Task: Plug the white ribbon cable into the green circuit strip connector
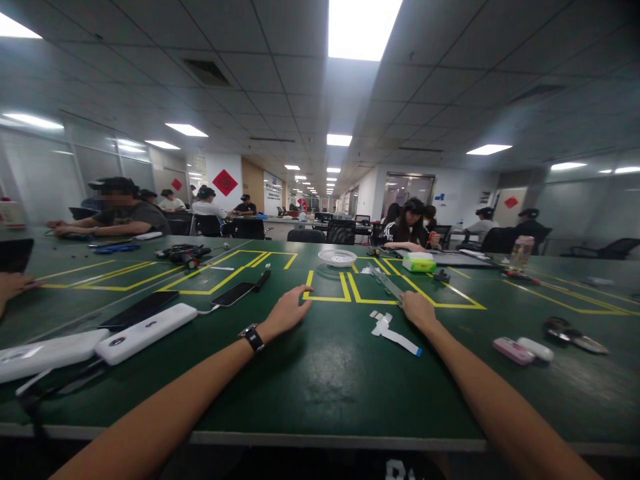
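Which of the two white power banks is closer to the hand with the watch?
The right-hand white power bank, lying beside the black phone, is closer to the left hand. The other power bank lies farther left, near the table edge.

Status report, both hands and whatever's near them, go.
Left hand flat on green table, empty. Right hand empty, beside white strip. White basket beyond.

1. I looked out over a long dark green table marked with yellow tape lines.
2. Above me ran a grey tiled ceiling with bright rectangular light panels.
3. Black office chairs stood beyond the table.
4. A white back wall carried a red diamond sign.
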`<state>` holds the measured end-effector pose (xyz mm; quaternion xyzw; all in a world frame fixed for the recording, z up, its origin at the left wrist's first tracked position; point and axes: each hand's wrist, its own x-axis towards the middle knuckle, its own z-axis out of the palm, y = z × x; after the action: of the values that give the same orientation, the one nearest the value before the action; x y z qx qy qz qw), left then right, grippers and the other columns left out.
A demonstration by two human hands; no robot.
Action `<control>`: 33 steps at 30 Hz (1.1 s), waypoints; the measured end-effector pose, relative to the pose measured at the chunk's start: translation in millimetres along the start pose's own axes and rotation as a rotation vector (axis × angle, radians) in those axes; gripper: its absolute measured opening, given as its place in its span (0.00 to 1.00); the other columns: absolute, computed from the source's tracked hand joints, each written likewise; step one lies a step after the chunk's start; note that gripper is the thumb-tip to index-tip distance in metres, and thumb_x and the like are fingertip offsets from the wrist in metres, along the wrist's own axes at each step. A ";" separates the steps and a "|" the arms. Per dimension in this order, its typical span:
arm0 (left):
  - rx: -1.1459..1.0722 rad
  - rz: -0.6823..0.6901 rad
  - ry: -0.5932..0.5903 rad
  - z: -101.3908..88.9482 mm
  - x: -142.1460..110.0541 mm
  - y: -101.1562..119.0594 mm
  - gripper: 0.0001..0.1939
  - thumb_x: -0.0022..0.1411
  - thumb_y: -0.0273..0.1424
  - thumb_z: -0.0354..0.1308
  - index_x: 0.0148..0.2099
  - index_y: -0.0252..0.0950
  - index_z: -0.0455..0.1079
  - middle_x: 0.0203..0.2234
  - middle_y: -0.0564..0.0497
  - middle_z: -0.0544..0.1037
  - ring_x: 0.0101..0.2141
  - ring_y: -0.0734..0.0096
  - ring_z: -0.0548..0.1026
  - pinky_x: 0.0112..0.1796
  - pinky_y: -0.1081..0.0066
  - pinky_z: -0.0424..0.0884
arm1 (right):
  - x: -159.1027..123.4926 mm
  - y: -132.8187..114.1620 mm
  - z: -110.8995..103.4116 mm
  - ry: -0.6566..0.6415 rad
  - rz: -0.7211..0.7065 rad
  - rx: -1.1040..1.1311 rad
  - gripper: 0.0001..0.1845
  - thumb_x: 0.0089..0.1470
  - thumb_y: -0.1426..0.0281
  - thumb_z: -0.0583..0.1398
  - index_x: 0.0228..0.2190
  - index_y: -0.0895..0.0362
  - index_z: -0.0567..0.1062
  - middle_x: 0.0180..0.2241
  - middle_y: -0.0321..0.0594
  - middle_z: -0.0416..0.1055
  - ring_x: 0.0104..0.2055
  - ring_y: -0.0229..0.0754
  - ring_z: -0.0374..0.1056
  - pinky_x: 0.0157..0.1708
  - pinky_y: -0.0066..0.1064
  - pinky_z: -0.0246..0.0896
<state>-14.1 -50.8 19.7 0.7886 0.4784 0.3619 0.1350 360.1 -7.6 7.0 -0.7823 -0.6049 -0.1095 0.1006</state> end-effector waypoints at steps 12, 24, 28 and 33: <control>0.014 0.067 0.030 1.2 2.2 -7.2 0.20 0.64 0.33 0.51 0.57 0.35 0.64 0.53 0.43 0.70 0.36 0.64 0.76 0.42 0.66 0.71 | -3.1 -6.1 -8.8 0.127 -0.035 -0.001 0.25 0.67 0.61 0.41 0.43 0.60 0.73 0.38 0.53 0.76 0.42 0.50 0.73 0.39 0.34 0.63; 0.120 -0.256 0.289 -5.2 24.4 -42.1 0.35 0.63 0.36 0.53 0.66 0.29 0.48 0.60 0.33 0.60 0.58 0.48 0.61 0.53 0.56 0.61 | -10.8 -13.6 -12.8 0.181 -0.440 0.080 0.17 0.67 0.63 0.44 0.40 0.55 0.70 0.34 0.43 0.76 0.39 0.45 0.72 0.33 0.27 0.52; 0.219 -0.319 0.169 -10.1 25.4 -52.6 0.25 0.62 0.37 0.52 0.60 0.37 0.63 0.54 0.39 0.69 0.56 0.44 0.62 0.49 0.52 0.63 | -9.6 -13.4 -10.1 0.184 -0.459 0.094 0.17 0.67 0.63 0.44 0.39 0.54 0.70 0.33 0.42 0.76 0.37 0.44 0.72 0.32 0.27 0.51; 0.263 -0.339 0.179 -12.0 24.0 -61.9 0.17 0.57 0.36 0.57 0.50 0.44 0.71 0.51 0.43 0.71 0.55 0.40 0.60 0.48 0.47 0.60 | -4.5 -11.2 -3.5 0.239 -0.442 0.064 0.17 0.67 0.62 0.45 0.38 0.55 0.70 0.33 0.44 0.76 0.36 0.45 0.72 0.31 0.28 0.52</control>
<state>-56.5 -0.7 4.1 0.6724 0.6572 0.3371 0.0472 348.0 -10.0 9.3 -0.6090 -0.7481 -0.2016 0.1698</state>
